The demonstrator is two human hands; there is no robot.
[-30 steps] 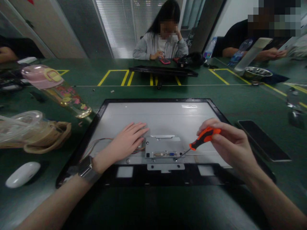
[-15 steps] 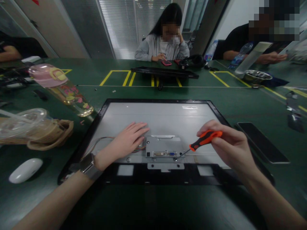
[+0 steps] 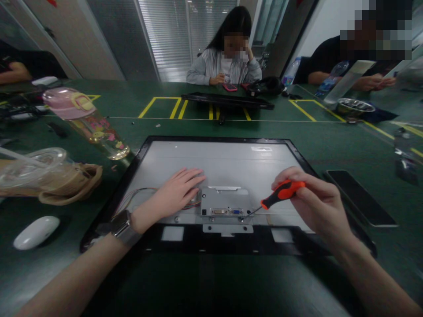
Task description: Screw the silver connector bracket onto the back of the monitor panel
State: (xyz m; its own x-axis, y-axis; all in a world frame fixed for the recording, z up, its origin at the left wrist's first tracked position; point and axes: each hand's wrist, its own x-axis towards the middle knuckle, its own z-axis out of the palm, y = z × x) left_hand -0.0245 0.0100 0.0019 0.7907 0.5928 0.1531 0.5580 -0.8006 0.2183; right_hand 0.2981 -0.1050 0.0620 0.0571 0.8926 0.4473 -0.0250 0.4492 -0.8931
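Observation:
An orange-and-black screwdriver (image 3: pixel 281 195) is gripped by the handle in my right hand (image 3: pixel 319 200). Its tip meets a screw at the lower right edge of a grey metal box (image 3: pixel 224 202) with DVI and VGA ports. That box sits on the pale metal back of a monitor panel (image 3: pixel 218 165) with a black frame. My left hand (image 3: pixel 178 191) rests on the panel left of the box, fingers stretched out, holding nothing. Thin cables (image 3: pixel 137 192) run under that hand toward the box.
A white mouse (image 3: pixel 36 232), an iced drink cup (image 3: pixel 42 169) and a pink-lidded bottle (image 3: pixel 89 123) stand at left. A phone (image 3: pixel 361 198) lies at right. Beyond the panel is a flat black part (image 3: pixel 228 101). People sit across the green table (image 3: pixel 185 281).
The screwdriver handle has turned slightly in my right fingers, its tip staying at the same screw. My left hand has kept its place. The whole view has shifted very slightly.

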